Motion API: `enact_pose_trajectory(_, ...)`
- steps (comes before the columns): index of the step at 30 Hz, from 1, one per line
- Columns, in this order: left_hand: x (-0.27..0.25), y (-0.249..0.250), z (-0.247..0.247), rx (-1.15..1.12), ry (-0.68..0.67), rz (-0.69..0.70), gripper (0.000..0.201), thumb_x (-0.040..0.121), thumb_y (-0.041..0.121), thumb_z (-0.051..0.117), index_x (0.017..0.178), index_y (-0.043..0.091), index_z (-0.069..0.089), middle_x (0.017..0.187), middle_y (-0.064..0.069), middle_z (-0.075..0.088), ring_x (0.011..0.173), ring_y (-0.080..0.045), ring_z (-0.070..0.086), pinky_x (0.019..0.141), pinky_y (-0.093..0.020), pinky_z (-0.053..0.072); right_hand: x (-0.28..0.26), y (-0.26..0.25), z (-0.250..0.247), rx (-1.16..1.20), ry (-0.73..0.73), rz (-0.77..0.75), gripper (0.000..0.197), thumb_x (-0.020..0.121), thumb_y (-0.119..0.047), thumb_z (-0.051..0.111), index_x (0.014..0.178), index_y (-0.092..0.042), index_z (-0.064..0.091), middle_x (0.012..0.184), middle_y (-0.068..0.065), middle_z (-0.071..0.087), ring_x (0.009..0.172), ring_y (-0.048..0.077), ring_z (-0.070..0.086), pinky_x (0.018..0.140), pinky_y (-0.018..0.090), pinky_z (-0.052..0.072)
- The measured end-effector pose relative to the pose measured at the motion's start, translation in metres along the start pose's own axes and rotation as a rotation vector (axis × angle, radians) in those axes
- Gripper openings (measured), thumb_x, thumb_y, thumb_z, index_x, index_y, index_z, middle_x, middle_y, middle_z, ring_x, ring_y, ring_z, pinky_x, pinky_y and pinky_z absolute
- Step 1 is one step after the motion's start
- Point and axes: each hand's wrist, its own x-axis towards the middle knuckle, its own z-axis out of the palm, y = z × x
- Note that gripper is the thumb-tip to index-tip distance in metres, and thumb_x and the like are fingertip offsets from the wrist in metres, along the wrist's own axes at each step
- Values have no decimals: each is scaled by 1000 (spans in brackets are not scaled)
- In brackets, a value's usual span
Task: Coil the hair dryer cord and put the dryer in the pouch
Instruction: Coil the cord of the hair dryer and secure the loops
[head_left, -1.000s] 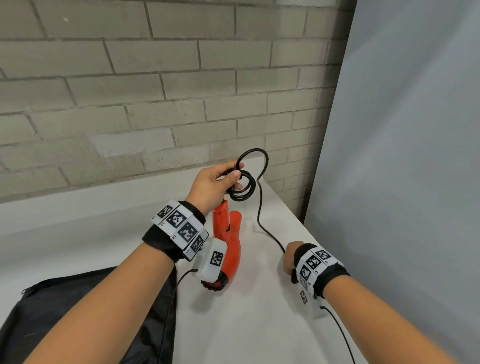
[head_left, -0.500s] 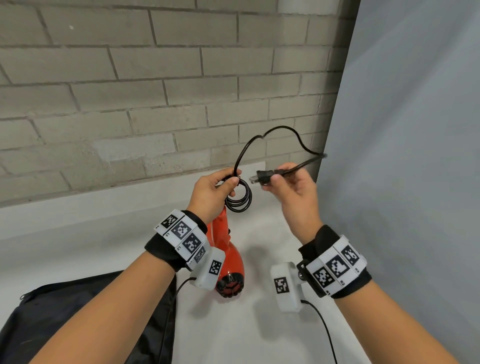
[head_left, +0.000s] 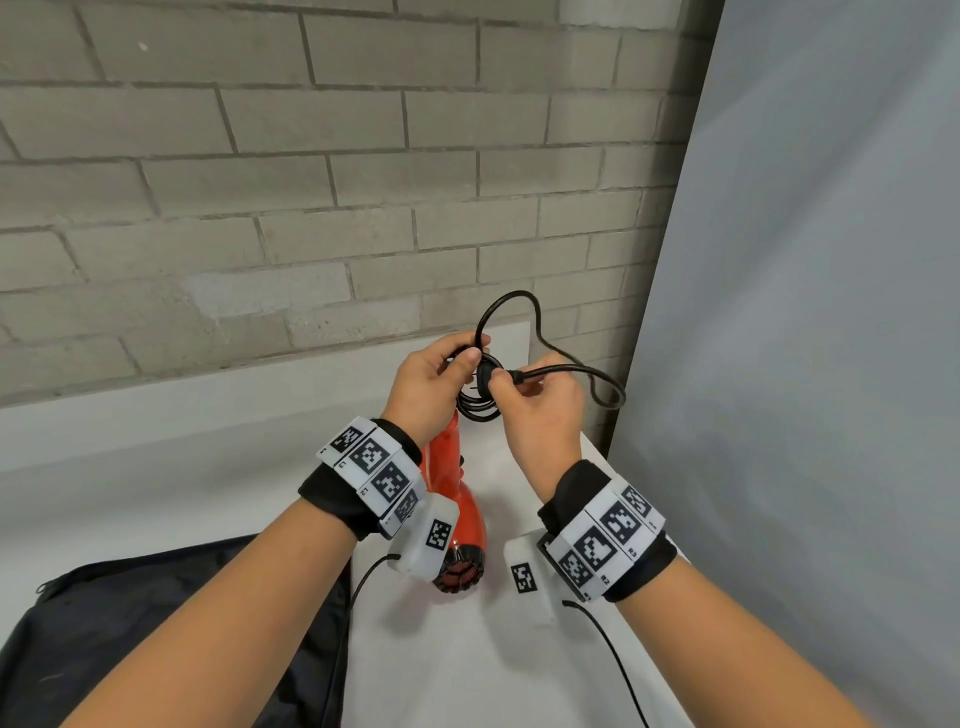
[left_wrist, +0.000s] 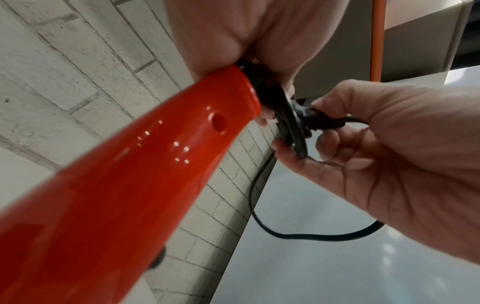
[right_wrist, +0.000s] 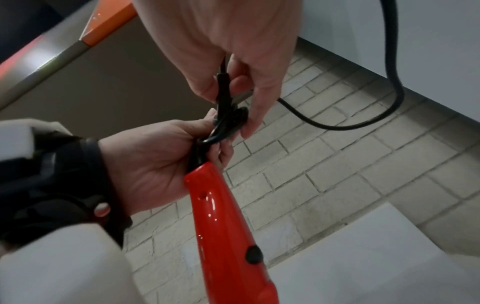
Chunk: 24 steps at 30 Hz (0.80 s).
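Note:
A red hair dryer (head_left: 460, 493) hangs nozzle-down over the white table (head_left: 467, 665), its handle end up at my left hand (head_left: 465, 358). That hand pinches a small coil of the black cord (head_left: 480, 405) at the top of the handle (left_wrist: 145, 164). My right hand (head_left: 506, 382) grips the black plug (head_left: 491, 373) and holds it against the coil; in the right wrist view the plug (right_wrist: 224, 92) points down into the coil. A loose loop of cord (head_left: 540, 325) arcs above and to the right of both hands. A black pouch (head_left: 182, 629) lies flat at the lower left.
A grey brick wall (head_left: 311, 208) runs close behind the table. A pale grey panel (head_left: 805, 364) stands along the right side, by the table's right edge. Thin black cables trail from the wrist cameras over the table near me.
My right hand rose from the table, took the plug and brought it left to the coil. The loose cord loop shrank. My left hand kept hold of the coil.

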Motion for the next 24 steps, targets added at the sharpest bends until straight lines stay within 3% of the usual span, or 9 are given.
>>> enact_pose_trajectory(4,0,-2,0,2,34,-9,21,90,8,49,101,21,62,86,8,63,85,-6,59,87,-16,45,0,-2,4,-18,-17,4,31,76,-10,67,59,-16,42,52,-3,46,41,-2,46,39,8,33)
enact_pose_trajectory(7,2,-3,0,-14,40,-33,21,88,7,53,100,20,64,87,6,64,86,-10,60,91,-24,46,-5,0,9,38,-33,19,36,75,-4,66,57,-18,38,52,-2,44,41,3,42,41,8,33)
enact_pose_trajectory(12,3,-4,-1,14,7,-21,23,87,5,54,104,16,65,87,10,64,74,8,61,80,-10,47,-6,-2,8,5,-38,64,39,72,-5,66,52,-17,34,50,-3,35,38,4,35,37,9,29)
enact_pose_trajectory(18,3,-8,2,24,27,-4,23,83,3,58,101,16,65,89,4,66,76,7,61,82,-11,47,7,0,3,-145,-117,121,33,75,-13,65,55,-15,39,51,-1,42,46,12,41,40,19,34)
enact_pose_trajectory(22,0,-7,6,31,-26,13,24,84,4,58,101,20,64,92,2,66,78,5,62,82,-11,48,9,12,5,-158,-69,111,24,77,-9,62,69,-13,40,65,-1,43,54,11,41,39,9,33)
enact_pose_trajectory(24,-2,-3,8,41,-88,17,24,86,6,55,100,24,62,90,6,65,80,3,61,81,-10,48,12,17,6,-139,-26,97,23,79,-3,58,86,-14,39,87,0,43,73,14,47,56,11,42)
